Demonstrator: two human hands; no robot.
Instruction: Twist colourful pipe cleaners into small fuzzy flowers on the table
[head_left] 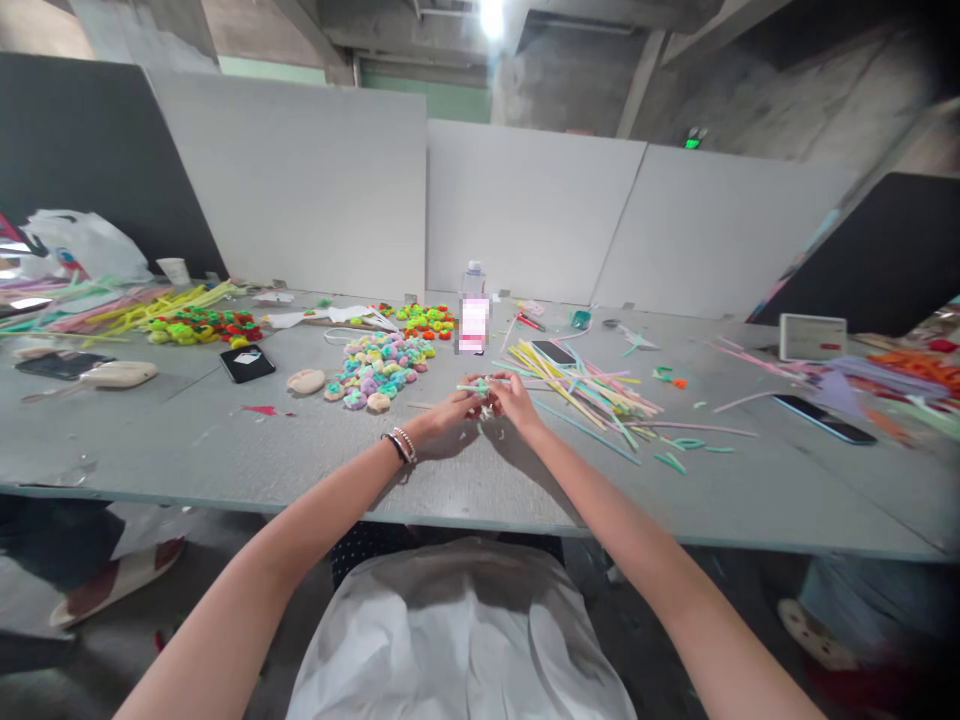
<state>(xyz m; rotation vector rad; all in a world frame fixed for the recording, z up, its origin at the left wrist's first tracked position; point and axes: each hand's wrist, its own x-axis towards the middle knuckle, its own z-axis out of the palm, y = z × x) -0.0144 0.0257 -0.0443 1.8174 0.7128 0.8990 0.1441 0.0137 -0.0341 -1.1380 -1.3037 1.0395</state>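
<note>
My left hand (460, 404) and my right hand (513, 398) meet over the grey table (480, 480), their fingers closed around a small mint-green fuzzy piece (481, 386). Its exact shape is too small to tell. Left of my hands lies a pile of pastel fuzzy curls (386, 368). On the right, fuzzy stems (592, 385) in yellow, pink and green are spread out, with a phone (553, 352) among them. A few short green pieces (670, 462) lie nearer the front edge.
Behind my hands stands a bottle (473, 310). Red and green curls (204, 327) and a black phone (247, 364) lie left. A blue-edged phone (825, 419) and a white-framed device (812, 338) are right. Grey panels (532, 210) rise at the back.
</note>
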